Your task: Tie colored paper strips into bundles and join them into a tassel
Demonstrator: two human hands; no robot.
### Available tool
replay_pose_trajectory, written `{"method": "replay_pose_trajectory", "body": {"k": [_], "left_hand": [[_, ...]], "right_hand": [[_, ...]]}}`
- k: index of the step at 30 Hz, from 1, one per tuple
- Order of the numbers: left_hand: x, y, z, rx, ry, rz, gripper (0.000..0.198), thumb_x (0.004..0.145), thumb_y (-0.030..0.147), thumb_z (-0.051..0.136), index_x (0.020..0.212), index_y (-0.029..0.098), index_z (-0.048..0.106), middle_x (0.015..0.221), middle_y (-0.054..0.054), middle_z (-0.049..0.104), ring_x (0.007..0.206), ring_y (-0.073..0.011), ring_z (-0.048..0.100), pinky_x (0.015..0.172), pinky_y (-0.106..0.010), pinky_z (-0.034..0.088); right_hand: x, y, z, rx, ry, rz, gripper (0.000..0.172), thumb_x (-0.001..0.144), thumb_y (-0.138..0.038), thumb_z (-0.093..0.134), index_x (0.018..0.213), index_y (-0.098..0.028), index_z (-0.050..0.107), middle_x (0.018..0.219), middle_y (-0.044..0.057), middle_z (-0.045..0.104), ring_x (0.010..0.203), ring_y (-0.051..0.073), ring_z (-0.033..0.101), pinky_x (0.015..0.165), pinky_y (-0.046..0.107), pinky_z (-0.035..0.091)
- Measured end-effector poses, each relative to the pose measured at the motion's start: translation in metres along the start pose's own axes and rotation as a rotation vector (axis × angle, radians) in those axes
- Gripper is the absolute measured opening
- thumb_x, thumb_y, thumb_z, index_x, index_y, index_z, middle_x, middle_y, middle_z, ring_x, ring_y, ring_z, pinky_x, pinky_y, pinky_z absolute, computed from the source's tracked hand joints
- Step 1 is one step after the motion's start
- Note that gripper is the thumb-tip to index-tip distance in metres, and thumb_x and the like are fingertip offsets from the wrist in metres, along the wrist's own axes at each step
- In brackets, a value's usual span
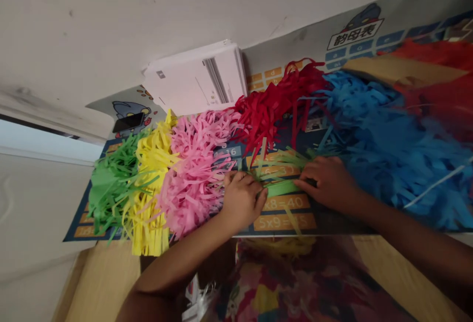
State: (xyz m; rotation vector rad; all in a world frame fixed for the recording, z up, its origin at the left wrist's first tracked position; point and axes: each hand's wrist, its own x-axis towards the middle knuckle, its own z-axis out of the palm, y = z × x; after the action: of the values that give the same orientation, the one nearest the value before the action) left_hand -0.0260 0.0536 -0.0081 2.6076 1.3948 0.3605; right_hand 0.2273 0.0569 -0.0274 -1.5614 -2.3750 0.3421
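Patterned cloth (258, 292): one piece, on the person, below the front edge of the desk (332, 226).
Light-green fringed strip (283, 188): one, near the middle of the desk's front edge; its plain band spans the gap between both hands and its fringe points toward the back edge.
Left hand (242, 198): fingers curled over the band's left end, thumb against it, gripping.
Right hand (325, 181): thumb and fingers pinching the band's right end.
Fringe heaps: six by colour; dark green (107, 181) by the left edge, then yellow (150, 235), pink (192, 179) just beside the left hand, dark red (262, 110) toward the back edge, blue (391, 149) beside the right hand, bright red (439, 97) at the back right corner. Pieces within each: too tangled to count.
Tan sheet (402, 69): one, against the bright red.
White stack (195, 78): one, at the back edge.
Black phone-like object (127, 123): one, back left corner.
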Motion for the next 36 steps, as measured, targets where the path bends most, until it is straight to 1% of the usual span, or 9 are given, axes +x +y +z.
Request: {"method": "replay_pose_trajectory", "body": {"k": [8, 11, 14, 16, 20, 26, 31, 34, 36], "left_hand": [[0.004, -0.001, 0.005, 0.003, 0.000, -0.021, 0.027, 0.091, 0.033, 0.058, 0.069, 0.019, 0.064, 0.074, -0.003, 0.066, 0.084, -0.0226, 0.057, 0.084, -0.046, 0.035], [0.002, -0.001, 0.004, 0.036, 0.075, 0.012, 0.014, 0.090, 0.031, 0.062, 0.084, 0.021, 0.068, 0.082, -0.004, 0.069, 0.088, -0.0231, 0.056, 0.085, -0.045, 0.035], [-0.002, 0.000, 0.002, 0.133, 0.131, 0.229, 0.013, 0.093, 0.024, 0.061, 0.104, 0.024, 0.068, 0.094, -0.003, 0.071, 0.098, -0.0226, 0.055, 0.095, -0.046, 0.032], [-0.004, 0.002, 0.000, 0.188, 0.124, 0.354, 0.014, 0.095, 0.020, 0.058, 0.105, 0.024, 0.068, 0.098, -0.001, 0.072, 0.101, -0.0213, 0.055, 0.100, -0.046, 0.030], [-0.002, 0.010, -0.003, 0.230, 0.101, 0.376, 0.018, 0.098, 0.029, 0.054, 0.099, 0.019, 0.069, 0.095, -0.003, 0.072, 0.100, -0.0219, 0.056, 0.104, -0.048, 0.029], [0.003, 0.016, 0.000, 0.290, 0.109, 0.335, 0.022, 0.099, 0.028, 0.051, 0.085, 0.020, 0.066, 0.079, -0.001, 0.068, 0.092, -0.0198, 0.056, 0.103, -0.047, 0.030], [-0.009, 0.013, -0.003, 0.338, 0.160, 0.367, 0.015, 0.099, 0.021, 0.052, 0.095, 0.021, 0.067, 0.085, 0.000, 0.071, 0.097, -0.0201, 0.055, 0.100, -0.046, 0.031], [-0.018, 0.007, -0.003, 0.319, 0.149, 0.388, 0.015, 0.098, 0.020, 0.053, 0.101, 0.021, 0.068, 0.088, -0.001, 0.072, 0.095, -0.0198, 0.056, 0.096, -0.044, 0.033], [-0.021, 0.003, -0.001, 0.254, 0.148, 0.353, 0.013, 0.097, 0.021, 0.056, 0.101, 0.023, 0.068, 0.090, -0.001, 0.072, 0.094, -0.0192, 0.056, 0.095, -0.043, 0.033]], "right_hand": [[0.003, 0.001, 0.005, -0.033, 0.044, 0.003, 0.027, 0.090, -0.036, 0.063, 0.067, -0.022, 0.063, 0.069, 0.002, 0.067, 0.077, 0.023, 0.057, 0.072, 0.036, 0.026], [0.000, -0.004, 0.000, -0.096, 0.128, -0.015, 0.020, 0.091, -0.035, 0.063, 0.076, -0.021, 0.067, 0.078, 0.004, 0.071, 0.080, 0.023, 0.058, 0.075, 0.038, 0.027], [-0.004, -0.014, -0.010, -0.111, 0.218, -0.214, 0.012, 0.093, -0.024, 0.060, 0.087, -0.023, 0.070, 0.093, 0.003, 0.074, 0.094, 0.024, 0.060, 0.087, 0.043, 0.028], [-0.006, -0.020, -0.014, -0.105, 0.190, -0.367, 0.014, 0.094, -0.018, 0.058, 0.088, -0.023, 0.070, 0.092, 0.001, 0.073, 0.098, 0.022, 0.060, 0.094, 0.045, 0.026], [-0.002, -0.022, -0.014, -0.211, 0.114, -0.500, 0.015, 0.093, -0.013, 0.059, 0.083, -0.018, 0.069, 0.082, 0.003, 0.070, 0.088, 0.020, 0.058, 0.093, 0.044, 0.028], [0.006, -0.024, -0.014, -0.151, 0.165, -0.396, 0.014, 0.091, -0.019, 0.060, 0.078, -0.020, 0.067, 0.085, 0.003, 0.071, 0.089, 0.021, 0.058, 0.088, 0.042, 0.028], [-0.010, -0.028, -0.018, -0.306, 0.176, -0.455, 0.028, 0.099, -0.011, 0.046, 0.088, -0.022, 0.069, 0.092, 0.002, 0.073, 0.096, 0.021, 0.059, 0.089, 0.042, 0.029], [-0.021, -0.015, -0.012, -0.259, 0.255, -0.459, 0.027, 0.099, -0.011, 0.047, 0.093, -0.023, 0.071, 0.094, 0.002, 0.074, 0.098, 0.023, 0.059, 0.088, 0.043, 0.029], [-0.026, -0.005, -0.007, -0.179, 0.239, -0.429, 0.028, 0.098, -0.012, 0.048, 0.099, -0.026, 0.072, 0.101, 0.001, 0.075, 0.102, 0.024, 0.059, 0.089, 0.043, 0.028]]}}
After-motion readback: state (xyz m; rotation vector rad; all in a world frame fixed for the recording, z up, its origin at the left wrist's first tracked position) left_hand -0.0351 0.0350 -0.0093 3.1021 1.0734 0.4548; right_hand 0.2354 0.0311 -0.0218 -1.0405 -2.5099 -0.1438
